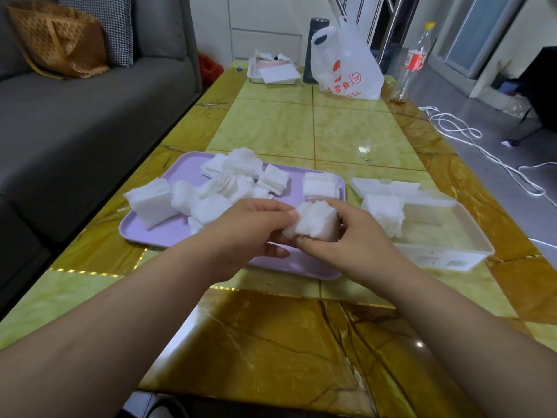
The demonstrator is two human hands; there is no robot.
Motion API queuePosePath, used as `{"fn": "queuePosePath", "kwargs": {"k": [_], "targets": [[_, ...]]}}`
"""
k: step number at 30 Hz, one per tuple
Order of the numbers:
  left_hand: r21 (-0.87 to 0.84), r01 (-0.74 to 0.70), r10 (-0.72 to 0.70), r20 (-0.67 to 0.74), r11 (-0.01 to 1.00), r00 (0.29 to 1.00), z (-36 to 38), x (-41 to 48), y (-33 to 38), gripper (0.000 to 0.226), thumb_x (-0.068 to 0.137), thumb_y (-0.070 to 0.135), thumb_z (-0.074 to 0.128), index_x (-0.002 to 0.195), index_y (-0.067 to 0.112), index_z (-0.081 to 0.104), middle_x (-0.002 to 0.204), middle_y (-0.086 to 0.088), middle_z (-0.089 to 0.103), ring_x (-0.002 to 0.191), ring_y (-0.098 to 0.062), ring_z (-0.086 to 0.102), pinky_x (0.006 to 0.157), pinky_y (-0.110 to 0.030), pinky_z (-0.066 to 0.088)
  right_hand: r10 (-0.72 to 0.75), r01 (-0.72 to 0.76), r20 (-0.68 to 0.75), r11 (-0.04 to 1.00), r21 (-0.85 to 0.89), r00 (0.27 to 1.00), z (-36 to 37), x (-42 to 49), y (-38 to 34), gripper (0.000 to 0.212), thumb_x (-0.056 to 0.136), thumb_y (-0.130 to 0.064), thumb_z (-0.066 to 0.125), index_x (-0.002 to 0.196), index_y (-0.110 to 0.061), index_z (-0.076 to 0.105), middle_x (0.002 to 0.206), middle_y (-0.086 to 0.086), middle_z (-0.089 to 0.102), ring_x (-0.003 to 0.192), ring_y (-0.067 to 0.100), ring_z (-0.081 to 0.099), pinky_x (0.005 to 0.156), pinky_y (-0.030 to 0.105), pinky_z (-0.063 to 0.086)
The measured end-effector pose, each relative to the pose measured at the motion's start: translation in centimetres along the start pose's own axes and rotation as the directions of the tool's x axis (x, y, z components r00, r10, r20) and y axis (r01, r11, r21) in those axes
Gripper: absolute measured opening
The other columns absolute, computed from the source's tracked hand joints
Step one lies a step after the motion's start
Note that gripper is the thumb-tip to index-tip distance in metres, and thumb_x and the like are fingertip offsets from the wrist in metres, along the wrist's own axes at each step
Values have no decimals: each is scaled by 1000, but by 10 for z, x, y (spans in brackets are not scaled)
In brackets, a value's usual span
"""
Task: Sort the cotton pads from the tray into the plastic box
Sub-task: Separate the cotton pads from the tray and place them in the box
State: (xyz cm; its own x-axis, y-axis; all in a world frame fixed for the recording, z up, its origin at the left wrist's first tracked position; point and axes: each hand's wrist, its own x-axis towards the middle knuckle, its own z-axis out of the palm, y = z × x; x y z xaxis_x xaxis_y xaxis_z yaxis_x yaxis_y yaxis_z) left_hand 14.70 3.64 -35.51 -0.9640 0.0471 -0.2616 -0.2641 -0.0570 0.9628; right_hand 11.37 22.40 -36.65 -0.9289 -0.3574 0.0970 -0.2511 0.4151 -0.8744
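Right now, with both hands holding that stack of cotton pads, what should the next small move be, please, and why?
Probably set the stack into the plastic box beside the pads already there: left hand and right hand grip it over the tray, and the box lies open with room.

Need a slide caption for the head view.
Left hand and right hand hold a stack of cotton pads over the purple tray; plastic box sits beside it.
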Motion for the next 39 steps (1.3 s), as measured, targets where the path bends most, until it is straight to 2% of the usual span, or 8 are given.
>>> {"fn": "queuePosePath", "kwargs": {"k": [6,15,18,22,24,30,35,39], "targets": [[-39,28,-31,-89,999,996,-1,3,-1,14,101,16,62,101,8,74,86,-11,75,69,-18,68,80,-40,61,-22,19,40,998,66,999,-1,-1,-1,41,77,-23,87,114,-28,71,103,-11,76,95,3,71,85,27,60],[-18,4,-3,51,1000,999,11,-4,0,24,97,32,68,107,11,76,92,-8,74,84,-22,68,95,-42,59,24,-14,76,991,-135,997,2,1,-1,40,80,-33,83,116,-36,65,99,-16,72,86,-6,66,68,9,49],[120,-48,39,74,992,996,16,-6,-2,27,89,27,79,111,13,75,99,-8,79,89,-19,73,88,-34,61,32,-12,94,980,-200,995,2,2,-2,38,79,-33,83,111,-28,63,99,-11,71,89,2,66,75,24,54],[154,-44,51,-42,987,998,13,-1,-2,16,91,7,70,106,8,74,98,-13,79,87,-27,76,78,-37,62,107,-73,127,965,-251,986,4,4,-3,90,62,-56,87,140,-30,52,131,-11,63,114,7,64,91,26,52],[125,-38,43,-37,991,998,8,0,-1,15,93,4,67,107,7,73,94,-10,78,84,-24,75,82,-41,61,149,-139,113,986,-89,982,3,3,-4,101,62,-50,90,150,-29,45,137,-12,60,116,5,64,101,30,53],[98,-22,17,50,995,999,-1,-1,-4,17,97,1,64,111,9,68,110,-16,74,99,-23,72,92,-50,58,192,-227,148,933,280,970,-1,3,7,28,85,-15,82,111,-11,74,107,19,75,98,31,74,90,57,59],[317,-73,79,-6,946,997,-4,-1,-7,33,74,15,80,105,10,69,108,-21,73,87,-18,66,83,-43,58,130,-136,67,985,102,989,5,3,8,18,82,-15,82,98,-12,73,95,21,75,81,25,70,81,51,59],[499,-150,201,-48,854,978,-7,2,-12,16,84,13,81,96,17,73,94,-8,77,76,-12,67,75,-39,57,34,-33,18,996,-85,999,9,5,12,18,80,-19,82,94,-17,72,88,5,76,79,14,67,75,33,55]]}}
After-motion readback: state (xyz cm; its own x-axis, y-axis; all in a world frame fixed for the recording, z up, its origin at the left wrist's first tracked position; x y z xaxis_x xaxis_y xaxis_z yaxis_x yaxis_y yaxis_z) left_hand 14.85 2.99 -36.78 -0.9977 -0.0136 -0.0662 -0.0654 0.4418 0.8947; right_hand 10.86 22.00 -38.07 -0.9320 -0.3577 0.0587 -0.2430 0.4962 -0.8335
